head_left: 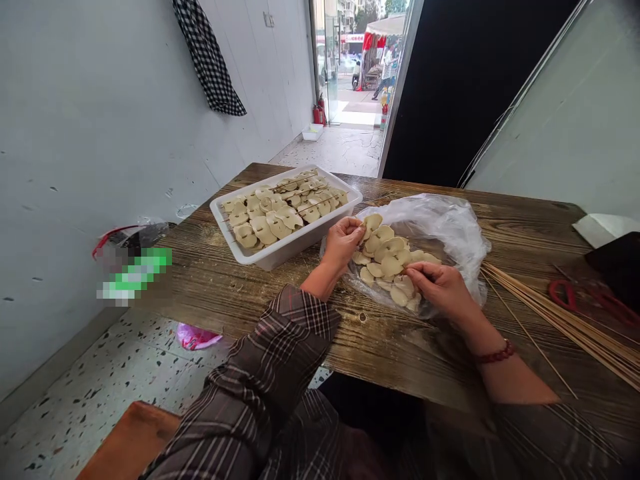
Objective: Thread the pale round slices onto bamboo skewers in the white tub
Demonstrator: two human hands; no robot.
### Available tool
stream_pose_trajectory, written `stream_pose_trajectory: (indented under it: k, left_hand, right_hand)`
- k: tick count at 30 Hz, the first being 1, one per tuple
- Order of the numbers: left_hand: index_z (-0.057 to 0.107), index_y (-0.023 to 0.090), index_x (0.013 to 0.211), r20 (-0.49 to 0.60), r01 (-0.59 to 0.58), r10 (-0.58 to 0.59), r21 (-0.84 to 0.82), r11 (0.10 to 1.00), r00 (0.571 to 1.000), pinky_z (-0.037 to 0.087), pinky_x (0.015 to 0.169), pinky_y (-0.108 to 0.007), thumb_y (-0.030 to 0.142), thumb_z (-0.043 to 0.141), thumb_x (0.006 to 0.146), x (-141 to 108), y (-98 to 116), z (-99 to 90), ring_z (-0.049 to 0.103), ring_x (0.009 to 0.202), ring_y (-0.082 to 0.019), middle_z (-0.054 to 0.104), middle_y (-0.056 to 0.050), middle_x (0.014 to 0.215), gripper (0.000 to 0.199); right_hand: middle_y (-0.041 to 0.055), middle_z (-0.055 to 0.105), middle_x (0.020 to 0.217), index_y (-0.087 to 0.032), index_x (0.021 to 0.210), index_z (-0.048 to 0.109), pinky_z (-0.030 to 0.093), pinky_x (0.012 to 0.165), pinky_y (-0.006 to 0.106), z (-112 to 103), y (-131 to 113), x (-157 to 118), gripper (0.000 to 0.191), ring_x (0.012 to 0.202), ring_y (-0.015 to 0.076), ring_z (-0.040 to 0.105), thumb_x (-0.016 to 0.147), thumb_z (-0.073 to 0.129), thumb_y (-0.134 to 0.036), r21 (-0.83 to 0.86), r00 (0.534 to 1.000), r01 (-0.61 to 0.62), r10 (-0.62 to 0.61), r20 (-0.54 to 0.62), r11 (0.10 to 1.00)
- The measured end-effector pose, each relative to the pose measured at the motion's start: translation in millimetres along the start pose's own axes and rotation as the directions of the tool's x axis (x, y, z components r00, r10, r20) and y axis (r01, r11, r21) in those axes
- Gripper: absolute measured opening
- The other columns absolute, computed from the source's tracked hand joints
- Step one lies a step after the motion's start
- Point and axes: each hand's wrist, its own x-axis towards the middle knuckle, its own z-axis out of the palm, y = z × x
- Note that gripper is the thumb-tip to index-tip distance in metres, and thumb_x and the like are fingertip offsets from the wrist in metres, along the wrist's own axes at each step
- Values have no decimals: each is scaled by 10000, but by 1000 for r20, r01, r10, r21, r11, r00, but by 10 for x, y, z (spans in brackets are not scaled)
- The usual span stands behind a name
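My left hand (343,241) is closed in a pinch at the upper end of a skewer of pale round slices (389,250). At its lower end my right hand (440,285) pinches with thumb and fingers; whether on a slice or the stick is hard to see. The slices overlap in a row, and most of the stick is hidden. Beneath both hands, more loose slices (400,293) lie on a clear plastic bag (450,223). Left of the bag stands a white plastic tub (275,257) filled with skewered slices (265,227).
Thin bamboo skewers (555,313) lie at the right of the wooden table (240,293), one apart from the bundle. Red-handled scissors (563,293) and a dark box (617,267) are beyond them. A wooden stool (130,443) stands at lower left.
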Motion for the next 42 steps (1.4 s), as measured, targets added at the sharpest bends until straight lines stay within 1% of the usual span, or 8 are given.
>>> stream_pose_trajectory:
  k: [8,12,16,19,25,31,38,42]
  left_hand:
    - [667,185,855,103,223,-202,-267,938,974,504,611,-229,366,748,763,-16,62,-5,629,700,-130,696,-16,805,219]
    - [694,160,887,212,270,-207,-332,904,955,533,682,-231,255,791,727,-46,81,20,673,773,-146,729,-55,859,210]
    - [695,143,934,247,265,-181,-367,892,952,554,765,-260,209,807,696,-62,87,42,699,840,-171,741,-69,886,272]
    - [695,137,923,232,242,-163,-367,898,959,557,715,-252,201,804,689,-53,88,32,698,784,-161,742,-59,859,267]
    - [678,130,848,104,222,-199,-326,919,975,536,637,-223,186,790,698,-18,136,-7,656,654,-120,726,-35,764,196]
    - [642,133,783,49,198,-192,-309,930,980,480,574,-196,240,834,664,-35,135,37,614,592,-106,674,-3,652,251]
    - [641,144,799,75,156,-140,-305,940,987,471,574,-202,241,808,675,-36,29,45,603,584,-102,674,14,667,230]
    - [628,143,770,75,175,-159,-326,929,984,467,538,-198,214,790,693,-49,10,50,577,533,-91,668,16,648,193]
  right_hand:
    - [-20,520,533,-188,851,715,274,399,248,14,-26,-14,360,435,101,379,845,622,-535,257,995,-102,95,41,961]
    - [-24,512,534,-186,862,717,265,396,247,18,-25,-9,375,431,96,369,834,630,-550,288,991,-127,111,69,949]
    - [-23,524,542,-190,871,726,287,403,244,27,10,-11,365,436,97,382,847,624,-539,280,987,-150,124,107,948]
    - [-16,542,562,-185,887,738,326,418,244,29,17,-14,365,453,101,413,844,626,-530,255,986,-151,126,112,955]
    - [31,660,679,-171,938,767,377,465,264,10,-23,-8,346,526,127,493,832,629,-470,86,997,-60,55,60,994]
    - [53,712,712,-167,877,780,429,546,285,41,12,-4,351,611,169,585,833,604,-468,-27,1000,-14,13,-20,1000]
    - [51,695,683,-154,872,780,383,524,278,65,53,6,373,596,161,545,829,598,-478,-27,999,-19,18,-33,999]
    - [21,614,602,-144,865,772,340,502,269,70,73,12,381,541,132,470,825,603,-483,6,998,-54,54,-23,999]
